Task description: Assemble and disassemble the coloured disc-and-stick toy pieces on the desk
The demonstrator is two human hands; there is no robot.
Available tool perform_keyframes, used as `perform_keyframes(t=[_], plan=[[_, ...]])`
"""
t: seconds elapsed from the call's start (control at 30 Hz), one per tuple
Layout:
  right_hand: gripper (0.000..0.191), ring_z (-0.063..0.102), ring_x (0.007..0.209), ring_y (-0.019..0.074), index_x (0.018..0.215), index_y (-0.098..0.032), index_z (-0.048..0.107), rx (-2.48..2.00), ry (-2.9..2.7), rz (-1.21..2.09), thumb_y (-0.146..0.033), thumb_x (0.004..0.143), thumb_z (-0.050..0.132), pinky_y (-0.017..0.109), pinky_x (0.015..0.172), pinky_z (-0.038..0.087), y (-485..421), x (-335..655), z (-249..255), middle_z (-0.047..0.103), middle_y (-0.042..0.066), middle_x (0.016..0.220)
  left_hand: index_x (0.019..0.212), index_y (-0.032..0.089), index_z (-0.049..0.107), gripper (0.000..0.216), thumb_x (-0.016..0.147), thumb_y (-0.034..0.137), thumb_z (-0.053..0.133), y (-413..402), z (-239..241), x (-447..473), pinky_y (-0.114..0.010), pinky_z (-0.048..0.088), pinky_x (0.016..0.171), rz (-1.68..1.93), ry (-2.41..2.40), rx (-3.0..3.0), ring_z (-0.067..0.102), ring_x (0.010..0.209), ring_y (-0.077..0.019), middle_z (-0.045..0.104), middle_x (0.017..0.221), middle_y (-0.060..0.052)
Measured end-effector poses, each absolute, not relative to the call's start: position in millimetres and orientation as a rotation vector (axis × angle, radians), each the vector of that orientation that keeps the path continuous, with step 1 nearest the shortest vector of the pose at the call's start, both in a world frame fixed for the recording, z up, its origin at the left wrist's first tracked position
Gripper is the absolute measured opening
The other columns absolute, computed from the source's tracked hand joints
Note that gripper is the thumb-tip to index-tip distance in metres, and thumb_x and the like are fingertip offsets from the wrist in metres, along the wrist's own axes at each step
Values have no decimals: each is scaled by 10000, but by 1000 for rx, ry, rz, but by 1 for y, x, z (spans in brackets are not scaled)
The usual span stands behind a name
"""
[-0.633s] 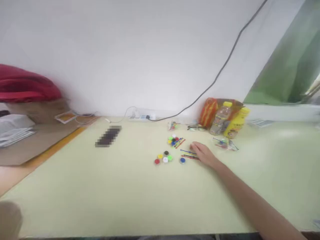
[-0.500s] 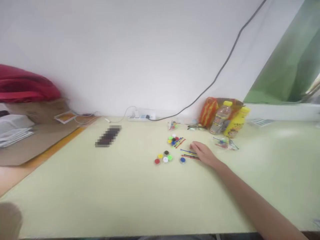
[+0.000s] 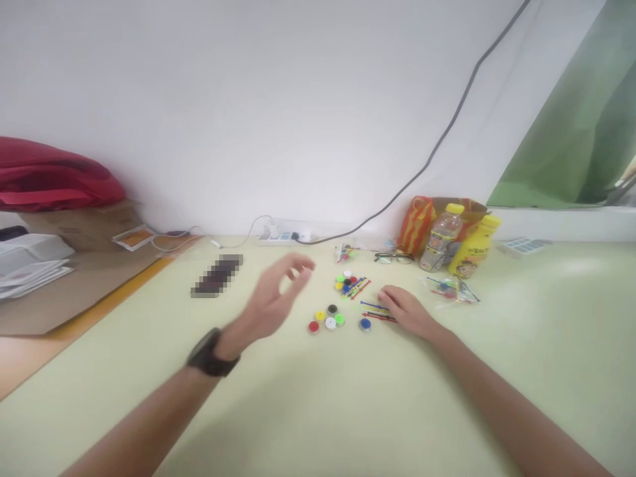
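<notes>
Thin colored sticks point(image 3: 378, 317) lie on the bench point(image 3: 298, 411) just beyond the blue disc point(image 3: 366, 324) and to its right, their right ends running under your right hand point(image 3: 407, 309). That hand stays where it was, its fingers curled down over the sticks; the contact is hidden, so you cannot tell whether they pinch anything. What has just changed is your left hand point(image 3: 271, 301): it now hangs over the bench, well to the left of the blue disc, fingers arched toward the thumb with a gap between and nothing visible held. That seems to give you a second, free hand near the pieces. Five loose discs point(image 3: 330, 322) sit left of the blue disc, a mixed pile point(image 3: 346, 281) beyond it, and a clear bag point(image 3: 450, 289) of parts farther off to its right.
</notes>
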State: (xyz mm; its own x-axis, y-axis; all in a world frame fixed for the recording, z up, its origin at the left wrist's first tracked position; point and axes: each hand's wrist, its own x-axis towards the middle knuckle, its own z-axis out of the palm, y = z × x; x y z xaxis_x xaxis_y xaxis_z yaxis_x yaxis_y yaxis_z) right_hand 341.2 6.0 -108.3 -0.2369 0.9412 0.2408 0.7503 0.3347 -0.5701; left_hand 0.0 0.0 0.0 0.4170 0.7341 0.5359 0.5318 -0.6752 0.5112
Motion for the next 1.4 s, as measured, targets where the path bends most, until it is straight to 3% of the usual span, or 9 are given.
perform_keyframes(t=[0.17,0.37,0.53,0.67,0.9,1.03,1.17,1.27,1.4], plan=[[337,591,837,212,942,-239,593,-1449,-2085,484,-489,1055,399,358,787,462,2,338,-104,627,32,887,1435,293,547,459,1019,488,554,14,-53,-1,-482,416,1193,724,1042,2385,540,1357,-280,573,1467,-87],[297,624,971,231,1027,-244,625,-1430,-2090,527,-477,1041,442,386,870,497,-3,336,-99,664,71,1047,1509,324,475,576,987,539,591,15,-71,-15,-514,373,1222,587,1069,2311,485,1414,-298,501,1539,-83],[209,634,1058,241,1071,-265,635,-1432,-2126,504,-436,994,543,393,917,511,-6,335,-101,671,63,1132,1432,315,563,559,929,529,680,13,-70,-12,-488,432,1175,623,1014,2387,545,1333,-294,587,1419,-84],[169,645,990,230,1042,-260,640,-1410,-2182,495,-344,1012,496,394,886,513,-6,335,-102,673,61,1079,1355,297,627,488,921,509,696,13,-72,-9,-462,481,1121,659,1001,2420,597,1245,-277,644,1308,-85],[168,631,928,218,969,-244,623,-1428,-2187,514,-282,1020,467,376,843,495,-7,334,-96,671,57,1014,1146,278,731,271,991,459,602,17,-77,-4,-419,527,1023,721,979,2447,647,1117,-246,718,1153,-65],[184,628,912,222,936,-242,618,-1448,-2159,501,-283,1020,459,373,822,493,-8,332,-96,679,57,982,1152,276,725,290,1010,468,561,19,-82,-2,-381,560,904,721,1008,2375,678,964,-218,731,1083,-51],[189,627,930,233,953,-239,619,-1441,-2159,505,-283,1017,447,386,832,497,-6,332,-97,686,69,988,1193,264,709,319,1033,458,514,18,-82,-1,-361,575,853,690,1015,2327,681,935,-209,732,1119,-60],[170,626,969,239,986,-238,623,-1399,-2143,479,-291,1013,465,391,867,497,-8,330,-95,681,80,1026,1338,274,647,384,1022,464,541,13,-77,0,-419,554,996,712,1001,2404,662,1113,-249,687,1292,-87],[152,619,975,242,996,-248,619,-1331,-2170,353,-279,1017,473,387,880,486,-15,322,-88,675,73,993,1536,350,469,597,976,478,630,3,-69,5,-526,389,1209,624,894,2604,423,1463,-324,414,1634,-61]])
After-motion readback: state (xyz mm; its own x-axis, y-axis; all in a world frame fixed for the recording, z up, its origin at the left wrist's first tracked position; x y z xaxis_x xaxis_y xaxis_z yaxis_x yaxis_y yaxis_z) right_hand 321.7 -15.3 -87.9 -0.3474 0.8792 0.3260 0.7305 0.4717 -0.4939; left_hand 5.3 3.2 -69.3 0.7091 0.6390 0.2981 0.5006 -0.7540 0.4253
